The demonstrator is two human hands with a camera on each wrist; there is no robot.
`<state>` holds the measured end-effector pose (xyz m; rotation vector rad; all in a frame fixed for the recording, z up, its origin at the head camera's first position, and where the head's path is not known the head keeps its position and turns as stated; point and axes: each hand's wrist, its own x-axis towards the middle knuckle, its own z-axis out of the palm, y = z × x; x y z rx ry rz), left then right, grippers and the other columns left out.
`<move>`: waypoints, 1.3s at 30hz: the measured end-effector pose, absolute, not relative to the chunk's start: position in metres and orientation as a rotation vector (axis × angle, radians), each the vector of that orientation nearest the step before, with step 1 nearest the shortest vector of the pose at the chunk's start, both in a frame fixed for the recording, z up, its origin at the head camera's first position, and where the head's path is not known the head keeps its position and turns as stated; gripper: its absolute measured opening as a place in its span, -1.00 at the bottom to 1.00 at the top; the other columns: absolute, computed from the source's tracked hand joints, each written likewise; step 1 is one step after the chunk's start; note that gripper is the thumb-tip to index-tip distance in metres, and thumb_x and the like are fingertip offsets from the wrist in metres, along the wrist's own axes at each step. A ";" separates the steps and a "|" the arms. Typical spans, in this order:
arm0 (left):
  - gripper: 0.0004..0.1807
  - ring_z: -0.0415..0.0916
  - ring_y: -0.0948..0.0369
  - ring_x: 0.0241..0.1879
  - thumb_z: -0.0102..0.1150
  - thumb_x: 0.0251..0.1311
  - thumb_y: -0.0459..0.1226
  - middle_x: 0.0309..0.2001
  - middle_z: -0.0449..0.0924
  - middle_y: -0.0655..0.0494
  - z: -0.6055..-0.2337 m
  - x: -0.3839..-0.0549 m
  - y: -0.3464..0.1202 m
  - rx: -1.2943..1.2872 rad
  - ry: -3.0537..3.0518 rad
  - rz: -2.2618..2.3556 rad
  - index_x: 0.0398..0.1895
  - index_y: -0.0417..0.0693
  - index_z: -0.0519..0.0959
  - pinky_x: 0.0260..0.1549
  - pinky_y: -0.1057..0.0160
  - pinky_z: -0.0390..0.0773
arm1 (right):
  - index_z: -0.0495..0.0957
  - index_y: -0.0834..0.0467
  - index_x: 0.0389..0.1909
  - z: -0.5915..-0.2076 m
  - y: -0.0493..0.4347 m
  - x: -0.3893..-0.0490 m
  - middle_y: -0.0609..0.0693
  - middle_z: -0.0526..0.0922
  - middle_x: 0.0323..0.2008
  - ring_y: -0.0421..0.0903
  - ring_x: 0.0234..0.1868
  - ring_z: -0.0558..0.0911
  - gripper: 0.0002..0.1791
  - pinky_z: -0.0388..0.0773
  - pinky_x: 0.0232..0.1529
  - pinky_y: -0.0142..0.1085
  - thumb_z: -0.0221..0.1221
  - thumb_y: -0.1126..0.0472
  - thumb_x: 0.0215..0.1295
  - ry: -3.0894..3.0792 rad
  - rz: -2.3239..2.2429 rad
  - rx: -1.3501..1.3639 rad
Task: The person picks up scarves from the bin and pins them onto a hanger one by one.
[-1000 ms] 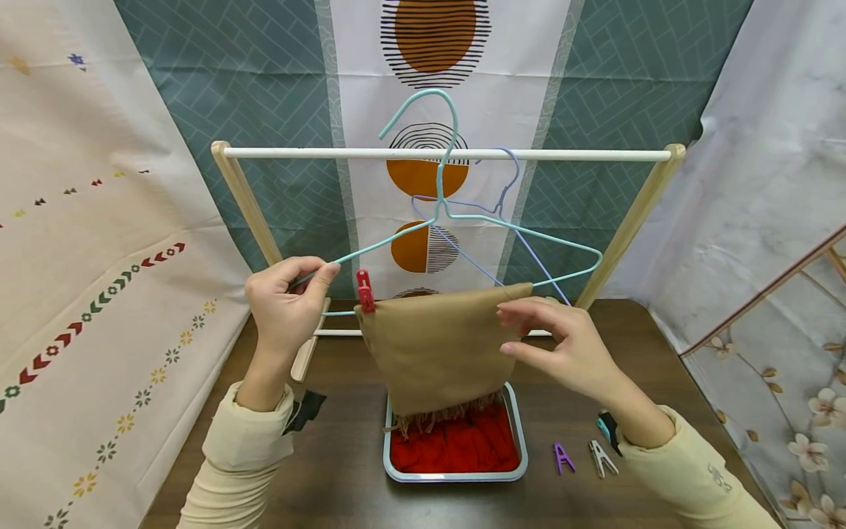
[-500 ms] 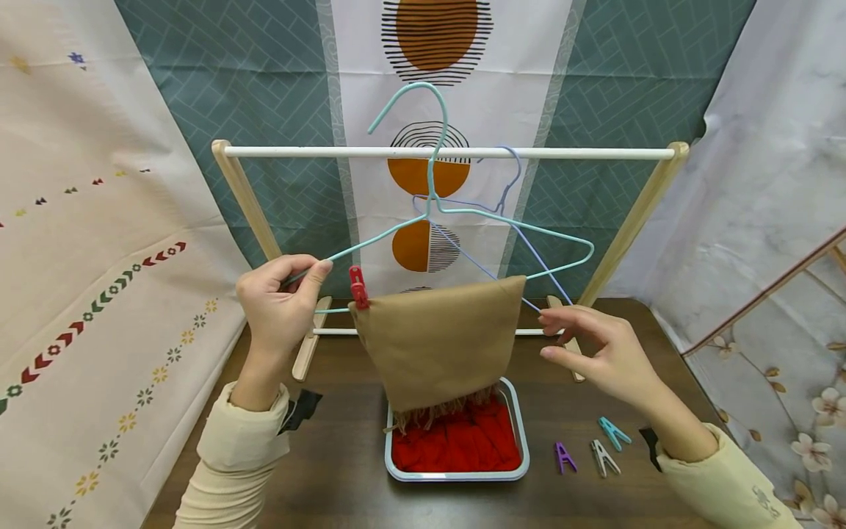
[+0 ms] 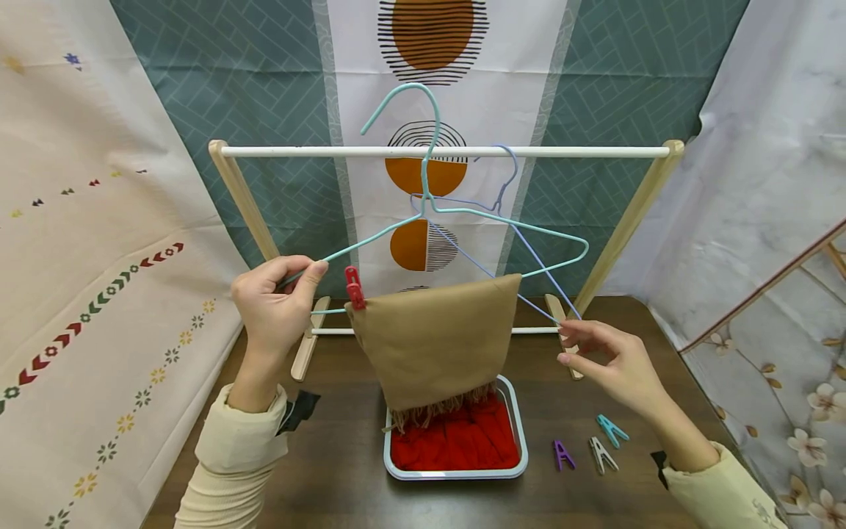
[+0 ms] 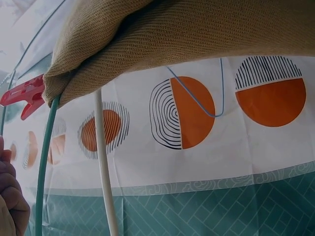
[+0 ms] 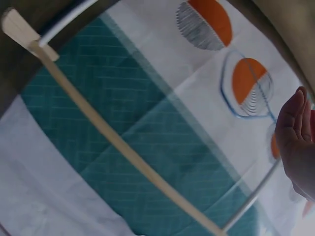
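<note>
My left hand point(image 3: 274, 301) pinches the left arm of a mint-green clothes hanger point(image 3: 424, 176) between thumb and fingers. Over the hanger's bottom bar drapes a folded brown cloth point(image 3: 436, 345) with a fringed lower edge. A red clothespin point(image 3: 355, 287) clips its upper left corner; the upper right corner has none. Fingers bent loosely and holding nothing, my right hand point(image 3: 621, 367) hovers right of the cloth, by the lower corner of a lilac hanger point(image 3: 542, 266). In the left wrist view the cloth's woven underside and the clothespin point(image 4: 24, 96) show close up.
Behind stands a drying rack with a white top bar point(image 3: 297, 152), where the lilac hanger hangs. A light-rimmed tray point(image 3: 456, 474) holding red cloth point(image 3: 456, 444) sits below. Purple point(image 3: 562, 455), white point(image 3: 603, 455) and blue point(image 3: 612, 431) clothespins lie on the dark table at right.
My right hand has moved away from the cloth's upper right corner, rightward and down. The mint hanger with the cloth has shifted slightly left in my left hand. The blue clothespin is now uncovered.
</note>
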<state>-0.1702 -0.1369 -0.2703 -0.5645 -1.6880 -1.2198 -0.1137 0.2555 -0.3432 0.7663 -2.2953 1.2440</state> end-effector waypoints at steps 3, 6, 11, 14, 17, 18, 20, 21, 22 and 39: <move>-0.90 0.07 0.39 -0.76 0.30 -0.18 -0.55 -0.75 0.37 0.22 -0.270 -0.170 -0.137 -0.562 -1.682 -1.225 -0.70 -0.36 0.58 -0.71 0.50 0.09 | 0.53 0.33 -0.11 -0.353 0.261 -0.115 -0.18 0.60 -0.31 -0.32 -0.38 0.59 -0.50 0.49 -0.36 -0.52 0.32 0.59 -0.22 -2.316 1.215 0.703; -0.90 0.07 0.39 -0.75 0.31 -0.19 -0.57 -0.75 0.37 0.23 -0.271 -0.170 -0.137 -0.562 -1.680 -1.228 -0.70 -0.35 0.59 -0.71 0.50 0.08 | 0.54 0.32 -0.13 -0.363 0.266 -0.115 -0.22 0.60 -0.31 -0.33 -0.41 0.57 -0.51 0.47 -0.37 -0.55 0.34 0.56 -0.22 -2.353 1.160 0.613; -0.90 0.07 0.40 -0.75 0.30 -0.20 -0.58 -0.75 0.36 0.23 -0.273 -0.169 -0.137 -0.565 -1.681 -1.224 -0.70 -0.35 0.58 -0.71 0.50 0.07 | 0.55 0.36 -0.19 -0.366 0.265 -0.109 -0.31 0.56 -0.32 -0.33 -0.47 0.57 -0.55 0.46 -0.40 -0.55 0.34 0.57 -0.25 -2.388 1.109 0.492; -0.90 0.06 0.39 -0.76 0.31 -0.20 -0.58 -0.75 0.36 0.21 -0.273 -0.169 -0.137 -0.565 -1.676 -1.226 -0.70 -0.35 0.58 -0.71 0.50 0.06 | 0.55 0.40 -0.22 -0.364 0.264 -0.103 -0.37 0.53 -0.33 -0.33 -0.47 0.57 -0.58 0.46 -0.41 -0.56 0.32 0.60 -0.25 -2.398 1.110 0.449; -0.90 0.06 0.39 -0.76 0.31 -0.19 -0.57 -0.76 0.37 0.20 -0.273 -0.169 -0.137 -0.562 -1.672 -1.226 -0.70 -0.35 0.58 -0.72 0.50 0.07 | 0.55 0.41 -0.23 -0.374 0.270 -0.103 -0.36 0.53 -0.34 -0.35 -0.46 0.56 -0.59 0.46 -0.42 -0.56 0.32 0.59 -0.24 -2.407 1.101 0.418; -0.90 0.06 0.39 -0.76 0.31 -0.19 -0.56 -0.76 0.37 0.21 -0.273 -0.169 -0.137 -0.561 -1.673 -1.223 -0.70 -0.36 0.58 -0.72 0.49 0.07 | 0.55 0.39 -0.22 -0.380 0.274 -0.105 -0.31 0.56 -0.35 -0.36 -0.46 0.56 -0.59 0.46 -0.42 -0.57 0.32 0.58 -0.23 -2.410 1.094 0.406; -0.90 0.06 0.39 -0.76 0.31 -0.19 -0.56 -0.76 0.37 0.21 -0.273 -0.169 -0.137 -0.559 -1.676 -1.218 -0.70 -0.35 0.58 -0.72 0.49 0.08 | 0.56 0.37 -0.20 -0.394 0.282 -0.108 -0.14 0.62 -0.36 -0.35 -0.45 0.57 -0.58 0.47 -0.42 -0.55 0.34 0.55 -0.22 -2.419 1.085 0.380; -0.90 0.06 0.39 -0.76 0.31 -0.19 -0.56 -0.76 0.37 0.21 -0.273 -0.169 -0.137 -0.559 -1.677 -1.217 -0.70 -0.35 0.58 -0.72 0.49 0.08 | 0.56 0.35 -0.19 -0.400 0.287 -0.109 -0.05 0.64 -0.36 -0.37 -0.45 0.56 -0.58 0.47 -0.42 -0.54 0.35 0.53 -0.20 -2.430 1.081 0.362; -0.90 0.07 0.39 -0.76 0.31 -0.19 -0.56 -0.76 0.37 0.21 -0.273 -0.169 -0.137 -0.558 -1.677 -1.219 -0.70 -0.35 0.58 -0.72 0.49 0.08 | 0.56 0.33 -0.18 -0.407 0.291 -0.110 0.03 0.64 -0.36 -0.37 -0.44 0.56 -0.58 0.48 -0.43 -0.54 0.35 0.50 -0.18 -2.441 1.082 0.345; -0.90 0.07 0.39 -0.76 0.32 -0.20 -0.56 -0.75 0.38 0.25 -0.272 -0.169 -0.138 -0.539 -1.674 -1.219 -0.70 -0.35 0.59 -0.71 0.51 0.08 | 0.55 0.34 -0.16 -0.479 0.338 -0.107 0.26 0.61 -0.28 -0.30 -0.50 0.55 -0.57 0.50 -0.51 -0.36 0.38 0.30 -0.11 -2.632 0.912 0.100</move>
